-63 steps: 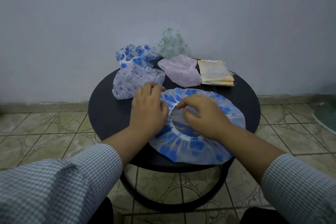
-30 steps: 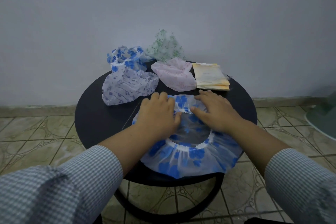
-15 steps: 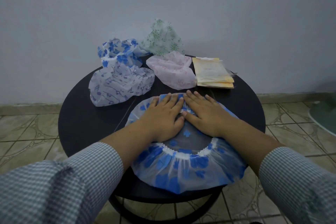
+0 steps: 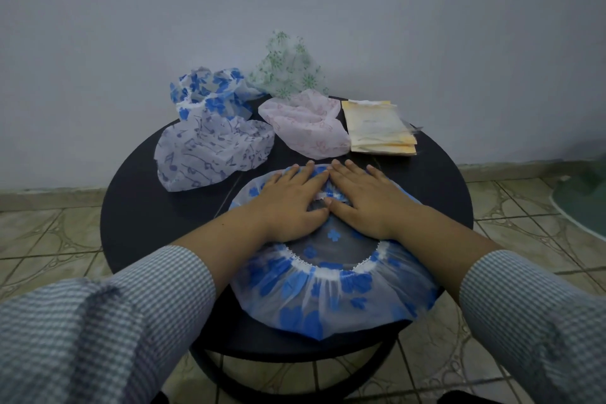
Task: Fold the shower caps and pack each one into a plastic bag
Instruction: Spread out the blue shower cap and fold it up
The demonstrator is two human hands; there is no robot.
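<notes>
A blue-flowered shower cap [image 4: 328, 292] lies spread on the near half of the round black table [image 4: 137, 207], its elastic opening facing up. My left hand [image 4: 288, 203] and my right hand [image 4: 364, 200] press flat on its far half, side by side, fingers straight and pointing away from me. Behind them lie a white cap with purple music notes [image 4: 210, 151], a second blue-flowered cap [image 4: 210, 92], a green-flowered cap [image 4: 288, 72] and a pink cap [image 4: 308, 128]. A stack of yellowish plastic bags [image 4: 377, 128] sits at the back right.
The table stands close to a pale wall on a patterned tile floor [image 4: 49, 233]. A green rounded object [image 4: 587, 197] shows at the right edge. The near part of the cap overhangs the table's front edge.
My hands went from pinching the cap's elastic rim to lying flat on the cap, and have slid toward its far edge, flattening it. The cap now lies spread wider.
</notes>
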